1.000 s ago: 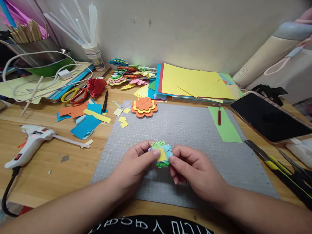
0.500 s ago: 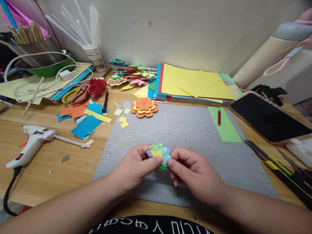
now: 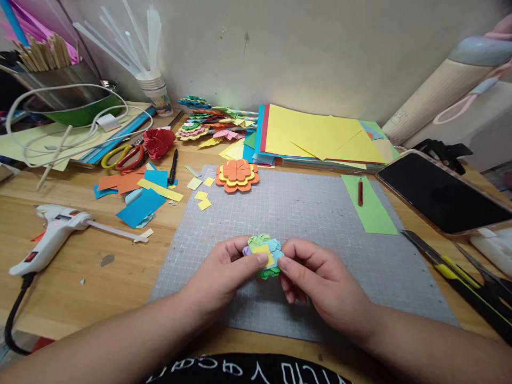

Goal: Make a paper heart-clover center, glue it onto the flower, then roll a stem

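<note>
A small folded paper flower [image 3: 272, 248] in green, light blue and purple is held between both hands above the cutting mat [image 3: 312, 208]. On its middle lies a yellow paper square [image 3: 262, 250]. My left hand [image 3: 224, 272] pinches the flower from the left, its thumb pressed on the yellow square. My right hand [image 3: 320, 277] grips the light-blue edge on the right between thumb and fingers. The flower's underside and the fingers behind it are hidden. Farther back on the mat sits a layered orange and yellow paper flower [image 3: 237, 175], with several yellow paper squares [image 3: 204, 204] beside it.
At left lie a hot glue gun [image 3: 60, 229], paper scraps [image 3: 142, 208] and scissors [image 3: 126, 157]. Coloured sheets [image 3: 312, 133] and finished paper flowers [image 3: 200, 125] line the back. A pencil [image 3: 360, 192], a phone [image 3: 444, 192] and a utility knife [image 3: 452, 272] are at right.
The paper flower has shifted very slightly to the right in my hands, and the yellow square looks turned a little. Both hands keep their grip.
</note>
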A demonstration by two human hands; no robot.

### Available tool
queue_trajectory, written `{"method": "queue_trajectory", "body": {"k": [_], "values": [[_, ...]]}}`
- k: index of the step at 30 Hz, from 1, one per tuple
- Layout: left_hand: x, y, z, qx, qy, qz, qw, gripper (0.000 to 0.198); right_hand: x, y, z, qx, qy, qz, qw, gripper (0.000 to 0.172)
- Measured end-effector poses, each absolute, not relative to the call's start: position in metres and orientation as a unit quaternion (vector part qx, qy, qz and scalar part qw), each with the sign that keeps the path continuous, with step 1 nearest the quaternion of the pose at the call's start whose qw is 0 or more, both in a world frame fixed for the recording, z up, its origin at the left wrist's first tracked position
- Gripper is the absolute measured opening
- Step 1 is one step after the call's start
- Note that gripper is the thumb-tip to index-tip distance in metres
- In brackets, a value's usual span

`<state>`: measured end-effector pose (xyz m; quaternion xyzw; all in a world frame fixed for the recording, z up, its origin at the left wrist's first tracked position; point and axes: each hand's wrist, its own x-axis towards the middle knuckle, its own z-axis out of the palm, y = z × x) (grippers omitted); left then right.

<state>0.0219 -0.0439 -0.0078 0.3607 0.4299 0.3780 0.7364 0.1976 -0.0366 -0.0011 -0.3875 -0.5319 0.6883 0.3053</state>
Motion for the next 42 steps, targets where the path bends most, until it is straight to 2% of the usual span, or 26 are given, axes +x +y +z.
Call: {"method": "queue_trajectory", "body": {"k": [17,25,34,42], "values": [[0.0188,-0.0430,-0.0041,0.409,0.460,0.345,0.708,0.023,0.1982,-0.0406,-0.0036,-0.381,-0.601,0.641,0.286,0.024],[0.0206,-0.0438,-0.0057,0.371,0.433,0.360,0.739,0.019,0.1974,-0.0375,0.0010,-0.394,-0.553,0.672,0.295,0.023],[0.0215,-0.0429,-0.0031,0.412,0.460,0.341,0.709,0.024,0.1978,-0.0391,-0.0009,-0.405,-0.587,0.645,0.274,0.025],[0.0209,-0.0428,-0.0042,0.361,0.432,0.367,0.741,0.022,0.1982,-0.0355,0.0019,-0.412,-0.543,0.667,0.302,0.026]]}}
